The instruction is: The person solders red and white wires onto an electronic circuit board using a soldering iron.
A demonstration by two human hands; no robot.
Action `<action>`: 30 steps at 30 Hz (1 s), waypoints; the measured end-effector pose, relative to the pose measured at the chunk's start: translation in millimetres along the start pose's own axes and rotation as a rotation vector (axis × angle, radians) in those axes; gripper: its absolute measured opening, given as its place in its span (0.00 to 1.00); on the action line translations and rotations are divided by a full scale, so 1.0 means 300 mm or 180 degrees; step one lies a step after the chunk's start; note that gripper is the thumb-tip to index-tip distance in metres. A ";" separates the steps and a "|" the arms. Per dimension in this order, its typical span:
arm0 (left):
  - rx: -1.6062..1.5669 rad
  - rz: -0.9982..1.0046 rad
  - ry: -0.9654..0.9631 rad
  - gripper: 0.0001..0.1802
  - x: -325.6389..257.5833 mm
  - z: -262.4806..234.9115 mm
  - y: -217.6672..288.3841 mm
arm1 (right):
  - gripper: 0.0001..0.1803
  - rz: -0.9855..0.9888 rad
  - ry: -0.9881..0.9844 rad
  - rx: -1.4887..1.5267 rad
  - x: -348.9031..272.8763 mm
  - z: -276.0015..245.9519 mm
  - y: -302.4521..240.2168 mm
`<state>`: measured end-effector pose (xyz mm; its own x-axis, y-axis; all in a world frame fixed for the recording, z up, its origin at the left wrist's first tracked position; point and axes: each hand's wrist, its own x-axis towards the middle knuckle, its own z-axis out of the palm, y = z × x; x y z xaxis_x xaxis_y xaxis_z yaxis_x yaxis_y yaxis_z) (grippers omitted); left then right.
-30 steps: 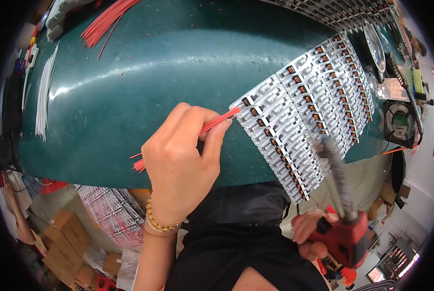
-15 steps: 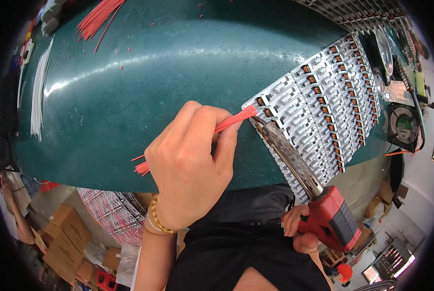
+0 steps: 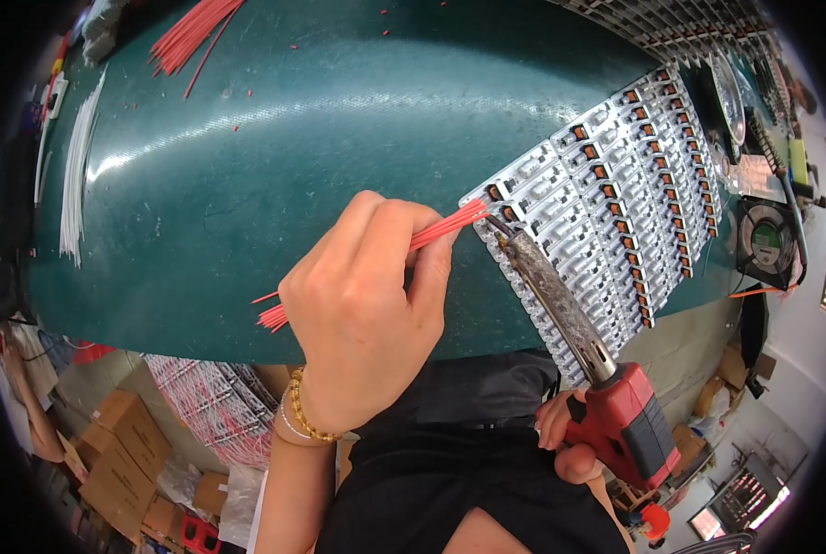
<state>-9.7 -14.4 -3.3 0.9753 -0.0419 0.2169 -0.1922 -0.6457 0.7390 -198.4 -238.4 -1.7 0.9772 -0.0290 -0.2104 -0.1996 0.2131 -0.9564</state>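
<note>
The worktop (image 3: 210, 240) is deep green, streaked by a whitish sheen. The held wires (image 3: 447, 227) are coral red, the strands (image 3: 79, 175) white. The circuit-board panel (image 3: 616, 203) is silvery white, patterned with repeating orange-brown and black rows. The soldering tool (image 3: 586, 342) pairs red and black with mottled grey metal.

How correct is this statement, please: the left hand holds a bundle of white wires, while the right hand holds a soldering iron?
One thing is wrong: the bundle of wires in the left hand is red, not white, as the head view shows. The rest stands: the right hand holds a soldering iron.
</note>
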 end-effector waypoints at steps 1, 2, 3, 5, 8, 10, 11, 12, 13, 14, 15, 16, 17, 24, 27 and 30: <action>0.0009 0.0006 -0.0003 0.08 0.000 0.002 0.000 | 0.20 0.0163 -0.0116 -0.0064 0.021 0.004 -0.019; 0.0001 0.0006 -0.0005 0.07 -0.001 0.005 0.000 | 0.19 0.0323 -0.0233 -0.0127 0.038 0.008 -0.039; -0.0017 0.0011 0.0006 0.07 0.000 0.005 0.000 | 0.19 0.0306 -0.0234 -0.0126 0.049 0.016 -0.060; -0.0007 0.0015 0.0024 0.08 -0.002 0.005 0.000 | 0.18 0.0720 -0.0090 -0.0017 0.062 0.035 -0.089; -0.0073 0.0038 0.0031 0.07 -0.003 -0.003 0.005 | 0.51 -0.0039 -0.0013 -0.0699 0.029 0.041 -0.013; -0.0146 0.0069 0.0024 0.06 -0.008 -0.012 0.006 | 0.51 -0.0088 0.0003 -0.0652 0.025 0.046 -0.004; -0.0139 0.0012 0.0027 0.05 -0.016 -0.028 -0.001 | 0.51 -0.0099 -0.0021 -0.0616 0.026 0.051 -0.005; -0.0162 -0.0028 0.0015 0.05 -0.021 -0.032 -0.010 | 0.51 -0.0116 -0.0017 -0.0615 0.022 0.051 -0.003; -0.0023 0.0145 0.0270 0.03 -0.021 -0.037 -0.024 | 0.51 -0.0126 0.0140 -0.0664 0.018 0.050 -0.001; 0.0118 0.0316 0.0525 0.02 -0.023 -0.043 -0.041 | 0.50 -0.0132 0.0296 -0.0710 0.016 0.050 0.000; 0.0003 0.0207 0.0938 0.04 -0.024 -0.048 -0.055 | 0.50 -0.0136 0.0294 -0.0698 0.020 0.061 -0.014; -0.0027 -0.0157 0.1320 0.05 -0.035 -0.067 -0.041 | 0.50 -0.0056 0.0417 -0.0624 0.031 0.079 -0.034; -0.0257 -0.0317 0.1436 0.05 -0.039 -0.094 -0.024 | 0.50 0.0028 0.0538 -0.0550 0.039 0.087 -0.046; -0.0356 -0.0086 -0.0114 0.07 -0.046 -0.051 0.041 | 0.53 0.0112 0.0511 -0.0651 0.033 0.087 -0.053; -0.0249 -0.0167 0.0140 0.05 -0.054 -0.014 0.046 | 0.55 -0.0293 -0.0158 -0.0418 -0.009 -0.012 0.022; -0.0234 -0.0242 0.0033 0.05 -0.057 -0.014 0.031 | 0.30 0.0512 -0.0033 0.0094 0.031 0.023 -0.064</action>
<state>-28.5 -16.6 2.6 0.9862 0.0132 0.1648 -0.1255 -0.5889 0.7984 -185.1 -236.0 16.1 0.9335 0.0177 -0.3581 -0.3515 0.2429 -0.9041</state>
